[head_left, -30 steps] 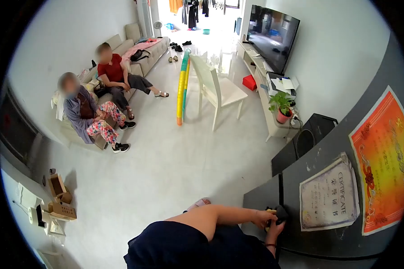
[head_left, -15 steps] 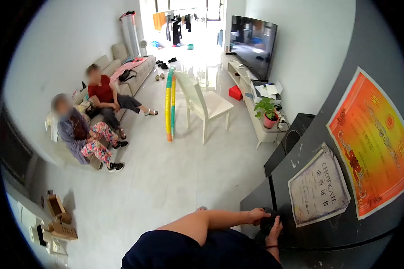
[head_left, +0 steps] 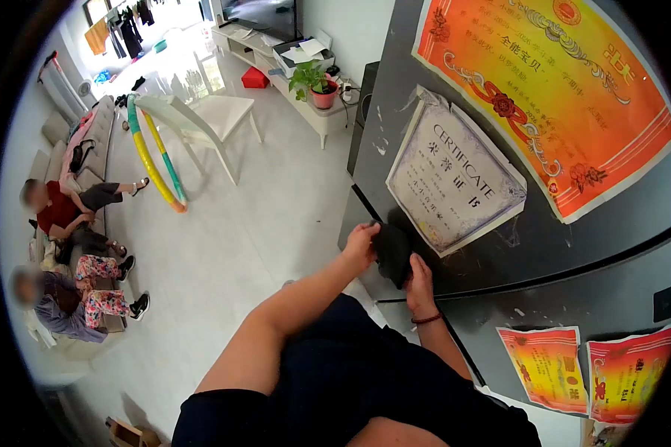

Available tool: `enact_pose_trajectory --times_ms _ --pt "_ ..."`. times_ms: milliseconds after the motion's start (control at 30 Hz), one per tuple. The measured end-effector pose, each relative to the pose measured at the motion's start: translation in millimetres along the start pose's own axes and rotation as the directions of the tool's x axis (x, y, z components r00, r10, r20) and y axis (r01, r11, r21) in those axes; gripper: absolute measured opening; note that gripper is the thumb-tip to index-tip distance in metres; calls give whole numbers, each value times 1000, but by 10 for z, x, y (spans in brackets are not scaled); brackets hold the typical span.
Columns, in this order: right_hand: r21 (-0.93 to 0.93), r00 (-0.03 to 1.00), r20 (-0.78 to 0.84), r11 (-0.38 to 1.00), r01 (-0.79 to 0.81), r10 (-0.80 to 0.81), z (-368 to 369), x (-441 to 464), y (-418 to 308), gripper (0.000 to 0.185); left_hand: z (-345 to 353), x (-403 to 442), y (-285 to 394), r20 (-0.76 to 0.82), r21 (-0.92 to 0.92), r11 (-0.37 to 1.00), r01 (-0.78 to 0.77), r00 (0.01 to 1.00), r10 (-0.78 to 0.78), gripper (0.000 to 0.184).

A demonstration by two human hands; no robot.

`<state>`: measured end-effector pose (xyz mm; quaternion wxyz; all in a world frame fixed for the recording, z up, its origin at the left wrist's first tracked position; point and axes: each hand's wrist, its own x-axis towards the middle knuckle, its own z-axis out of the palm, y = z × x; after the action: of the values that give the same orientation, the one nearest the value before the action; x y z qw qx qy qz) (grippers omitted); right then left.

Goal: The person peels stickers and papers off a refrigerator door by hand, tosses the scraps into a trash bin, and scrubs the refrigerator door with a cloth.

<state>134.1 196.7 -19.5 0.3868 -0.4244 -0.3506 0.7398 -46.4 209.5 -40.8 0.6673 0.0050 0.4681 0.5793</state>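
Observation:
Between my two hands is a small black item (head_left: 392,255) that looks like folded cloth or a cap; I cannot tell its exact kind. My left hand (head_left: 362,247) grips its upper left edge with the fingers closed. On the lower right side, my right hand (head_left: 419,286) has its fingers closed on the same item. A dark red bracelet (head_left: 426,319) circles my right wrist. Right behind the item rises a dark grey fridge-like cabinet (head_left: 455,287), and a white certificate (head_left: 455,175) is stuck on its door just above my right hand.
Orange award sheets (head_left: 552,97) cover the grey door higher up. A white chair (head_left: 209,123) stands beside a yellow and green hoop (head_left: 153,167). Two people sit on a sofa (head_left: 86,141) at left. A potted plant (head_left: 323,93) is on the low white cabinet (head_left: 306,115).
My view has swung right and down toward the grey door, so more award sheets show. Both hands still hold the black item, which now appears larger and spread more open.

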Motion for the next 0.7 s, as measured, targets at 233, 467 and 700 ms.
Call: enact_pose_trajectory --times_ms 233,467,700 --pt "-31 999 -21 998 -47 47 108 -110 -101 28 594 -90 1043 263 -167 898 -408 859 439 32" --pt "-54 988 -81 989 -136 131 -115 -181 100 22 127 607 142 150 3 885 -466 875 460 59" --pt "-76 972 -171 981 -178 163 -320 -262 172 22 119 544 -746 61 144 975 -171 985 164 76"
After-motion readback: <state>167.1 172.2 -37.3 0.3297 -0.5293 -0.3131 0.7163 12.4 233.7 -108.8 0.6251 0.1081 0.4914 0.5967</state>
